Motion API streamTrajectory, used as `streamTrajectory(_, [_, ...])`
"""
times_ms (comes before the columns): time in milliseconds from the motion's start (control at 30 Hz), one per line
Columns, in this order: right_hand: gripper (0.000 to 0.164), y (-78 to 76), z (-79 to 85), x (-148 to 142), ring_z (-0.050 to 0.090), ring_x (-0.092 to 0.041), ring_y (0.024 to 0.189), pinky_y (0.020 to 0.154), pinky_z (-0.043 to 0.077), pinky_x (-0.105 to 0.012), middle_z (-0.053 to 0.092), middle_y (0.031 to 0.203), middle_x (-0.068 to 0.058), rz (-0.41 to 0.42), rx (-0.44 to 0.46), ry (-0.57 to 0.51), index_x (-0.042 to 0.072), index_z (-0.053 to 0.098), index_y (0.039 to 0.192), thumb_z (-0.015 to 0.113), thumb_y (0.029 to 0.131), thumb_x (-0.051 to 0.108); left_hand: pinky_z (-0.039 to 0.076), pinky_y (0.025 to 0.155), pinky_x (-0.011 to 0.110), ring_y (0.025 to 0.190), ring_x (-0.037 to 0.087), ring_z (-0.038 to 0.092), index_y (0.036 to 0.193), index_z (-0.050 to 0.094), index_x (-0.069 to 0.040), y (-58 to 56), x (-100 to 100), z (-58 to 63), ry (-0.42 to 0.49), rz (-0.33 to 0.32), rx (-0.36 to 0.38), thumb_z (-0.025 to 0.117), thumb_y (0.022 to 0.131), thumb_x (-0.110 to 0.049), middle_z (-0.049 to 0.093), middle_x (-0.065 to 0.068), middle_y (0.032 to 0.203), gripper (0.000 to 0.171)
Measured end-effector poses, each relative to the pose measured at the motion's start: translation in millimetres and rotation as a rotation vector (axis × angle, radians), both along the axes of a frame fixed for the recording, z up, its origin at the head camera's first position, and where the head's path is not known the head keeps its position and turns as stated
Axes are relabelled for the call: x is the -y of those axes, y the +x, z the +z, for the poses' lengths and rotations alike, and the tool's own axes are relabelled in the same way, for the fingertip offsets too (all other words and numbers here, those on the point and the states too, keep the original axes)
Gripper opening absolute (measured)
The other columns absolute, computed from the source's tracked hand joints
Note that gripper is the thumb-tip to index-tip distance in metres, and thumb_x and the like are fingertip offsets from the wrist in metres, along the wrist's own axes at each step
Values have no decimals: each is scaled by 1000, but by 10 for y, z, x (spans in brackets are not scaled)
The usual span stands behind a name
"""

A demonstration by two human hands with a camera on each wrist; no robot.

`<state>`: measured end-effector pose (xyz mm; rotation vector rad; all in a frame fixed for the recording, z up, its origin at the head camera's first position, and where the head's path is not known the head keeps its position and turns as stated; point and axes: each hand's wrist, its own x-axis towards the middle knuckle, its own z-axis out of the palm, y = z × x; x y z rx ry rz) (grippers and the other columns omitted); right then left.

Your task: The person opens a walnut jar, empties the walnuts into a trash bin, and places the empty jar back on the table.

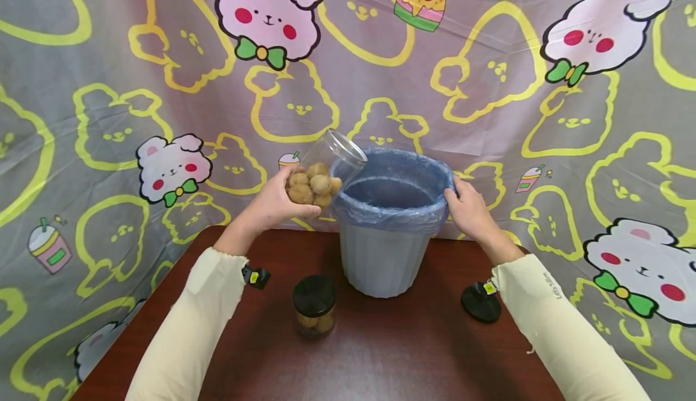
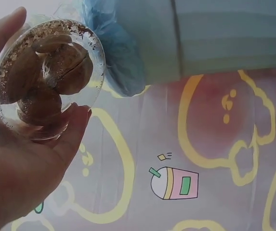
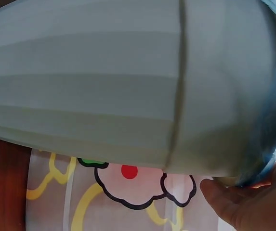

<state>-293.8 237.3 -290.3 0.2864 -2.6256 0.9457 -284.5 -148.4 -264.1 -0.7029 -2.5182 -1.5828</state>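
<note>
My left hand (image 1: 277, 200) grips a clear jar (image 1: 326, 162) round its bottom end, tilted with its uncapped mouth over the left rim of a grey trash bin (image 1: 383, 262). Walnuts (image 1: 312, 185) lie in the lower part of the jar; in the left wrist view several walnuts (image 2: 68, 72) and brown crumbs show through its base. A blue plastic liner (image 1: 391, 217) covers the bin's rim. On the bin's right side, my right hand (image 1: 469, 208) holds the rim and liner, with the thumb on the outside (image 3: 219, 197).
A second jar (image 1: 315, 307) with a black lid and brown contents stands on the dark red table (image 1: 380, 352), in front of the bin. A loose black lid (image 1: 481, 302) lies near my right sleeve. Behind the table hangs a patterned cloth (image 1: 380, 81).
</note>
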Motion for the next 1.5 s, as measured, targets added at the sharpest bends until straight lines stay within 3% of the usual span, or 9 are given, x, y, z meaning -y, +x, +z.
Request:
streamTrajectory(400, [60, 7, -37, -45, 10, -40, 139, 109, 13, -54, 12, 152, -25, 53, 99, -83, -1, 10, 149, 30, 102, 30, 47, 79, 37, 96, 28, 55, 134, 35, -4, -70, 1, 165, -96, 18, 5, 86, 67, -21, 52, 16, 114, 85])
streamTrajectory(800, [58, -13, -64, -35, 14, -40, 138, 109, 15, -52, 17, 150, -28, 55, 36, -77, -2, 14, 148, 33, 101, 26, 48, 75, 38, 93, 26, 56, 137, 34, -8, -87, 12, 300, -285, 70, -15, 84, 67, -35, 53, 11, 112, 90])
streamTrajectory(1033, [58, -9, -80, -42, 15, -39, 138, 109, 15, -52, 17, 151, -27, 52, 25, -75, -1, 15, 149, 31, 101, 28, 49, 75, 38, 94, 25, 57, 140, 31, -7, -142, -22, 319, -330, 90, -15, 84, 66, -37, 54, 11, 113, 96])
streamTrajectory(1300, [57, -13, -93, -35, 17, -40, 137, 108, 16, -54, 20, 149, -27, 51, 15, -65, 1, 17, 149, 31, 101, 27, 48, 71, 37, 87, 23, 56, 125, 42, -5, -147, -92, 372, -441, 143, -133, 86, 63, -35, 54, 10, 107, 82])
streamTrajectory(1500, [57, 2, -76, -29, 14, -40, 138, 108, 15, -54, 17, 150, -27, 60, 26, -75, 0, 15, 149, 31, 101, 26, 47, 74, 39, 89, 26, 55, 124, 42, -2, -159, -128, 426, -552, 171, -226, 87, 60, -35, 52, 10, 106, 85])
